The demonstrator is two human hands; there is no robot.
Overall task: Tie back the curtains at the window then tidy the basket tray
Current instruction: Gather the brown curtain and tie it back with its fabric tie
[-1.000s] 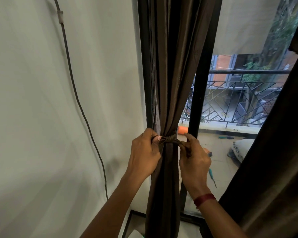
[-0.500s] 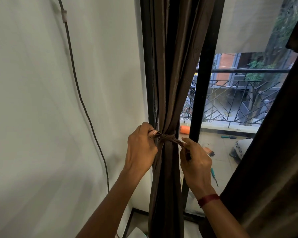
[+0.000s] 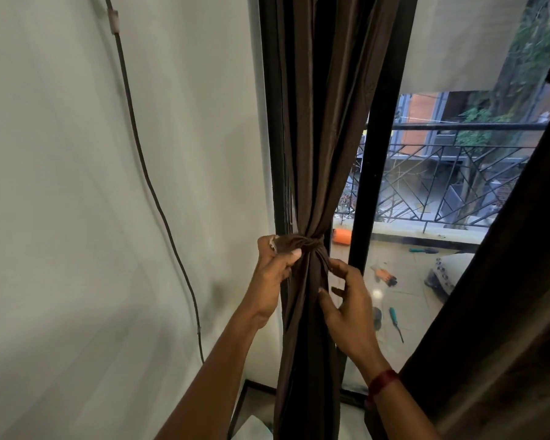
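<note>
A dark brown curtain [image 3: 318, 128] hangs bunched against the black window frame [image 3: 375, 173] at the left side of the window. A brown tie-back [image 3: 308, 241] is knotted around it at waist height. My left hand [image 3: 275, 271] pinches one end of the tie-back just left of the knot. Below and right of the knot, my right hand [image 3: 350, 306] has its fingers spread, their tips touching the curtain folds. A second dark curtain [image 3: 502, 312] hangs loose at the right edge. The basket tray is not in view.
A white wall [image 3: 77, 217] with a thin dark cable [image 3: 146, 173] running down it fills the left. Through the glass are a balcony railing [image 3: 464, 185], an orange object [image 3: 342, 237] and small tools on the tiled floor.
My right hand has let go of the tie-back end, dropped lower and spread its fingers. The left hand has pulled its end out to the left, and the knot looks tighter.
</note>
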